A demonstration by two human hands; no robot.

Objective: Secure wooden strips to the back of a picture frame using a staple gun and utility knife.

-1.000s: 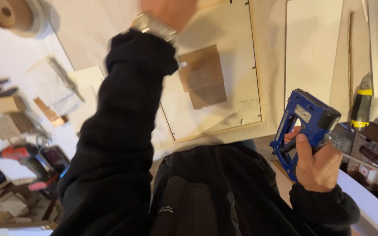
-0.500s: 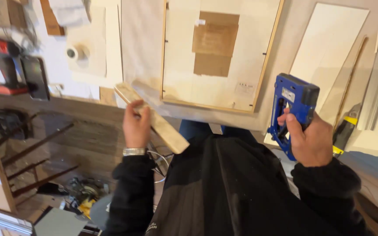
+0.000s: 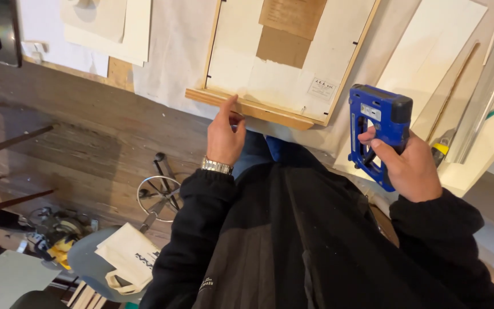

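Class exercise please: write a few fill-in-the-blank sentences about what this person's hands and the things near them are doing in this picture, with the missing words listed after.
1. The right hand grips a staple gun whose colour is ____.
2. The left hand touches the near edge of a ____ frame lying face down on the table.
3. On the left wrist sits a silver ____.
4. A white tote bag rests on a round ____ below.

Missing words: blue; wooden; watch; stool
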